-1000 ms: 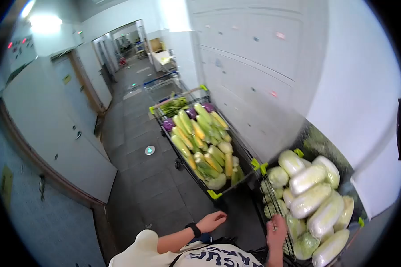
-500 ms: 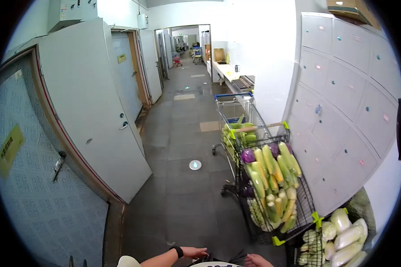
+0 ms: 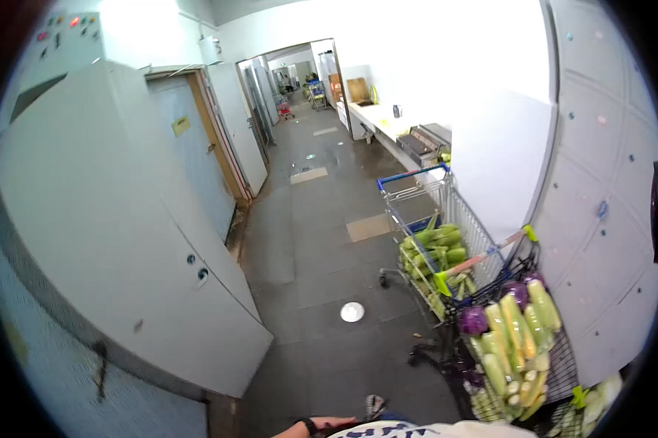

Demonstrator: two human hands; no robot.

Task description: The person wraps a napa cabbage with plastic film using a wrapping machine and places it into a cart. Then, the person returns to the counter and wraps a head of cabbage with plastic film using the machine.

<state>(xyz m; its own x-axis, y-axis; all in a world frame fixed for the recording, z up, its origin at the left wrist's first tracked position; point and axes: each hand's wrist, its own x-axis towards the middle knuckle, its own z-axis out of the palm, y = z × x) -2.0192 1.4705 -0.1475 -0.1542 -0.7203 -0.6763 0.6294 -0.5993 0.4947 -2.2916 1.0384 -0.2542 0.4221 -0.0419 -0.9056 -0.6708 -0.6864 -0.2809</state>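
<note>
Wristband [image 3: 311,425] marks the left hand [image 3: 336,421] low in my view, beside the pale shirt [image 3: 446,431]; I can't tell whether it grips anything. To its right, wrapped corn [image 3: 514,332] and purple cabbage [image 3: 474,320] sit in the black cart [image 3: 564,367], a blue-handled cart [image 3: 414,176] just beyond.

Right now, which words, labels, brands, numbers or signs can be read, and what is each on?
No text can be read.
Shirt lettering: cut off by the bottom edge, unreadable.
Yellow door sign: too blurred.
Pink locker label: too small and blurred.
Round floor disc: plain white, no readable mark.
</note>
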